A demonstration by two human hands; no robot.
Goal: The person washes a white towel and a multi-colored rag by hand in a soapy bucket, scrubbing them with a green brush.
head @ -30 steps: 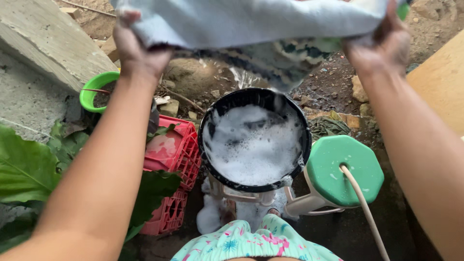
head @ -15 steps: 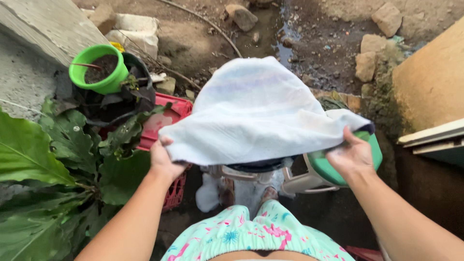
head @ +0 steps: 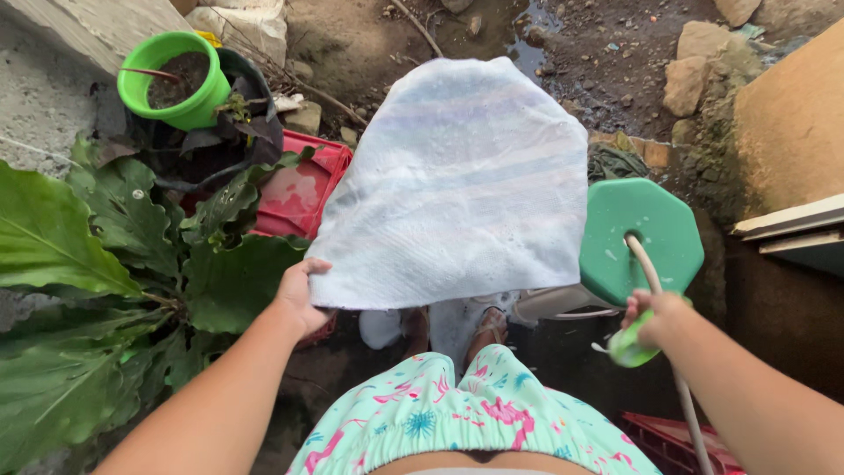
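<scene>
Over the muddy ground, the pale wet towel (head: 457,176) is now spread flat, pinched only by the left hand (head: 299,295), while the right hand (head: 651,318), since released from it, is closed around a green soap bar (head: 631,349).

Wet terry cloth towel (head: 457,176); glossy plastic stool (head: 642,237)

No packages, labels, signs or screens show anywhere in this view.
</scene>
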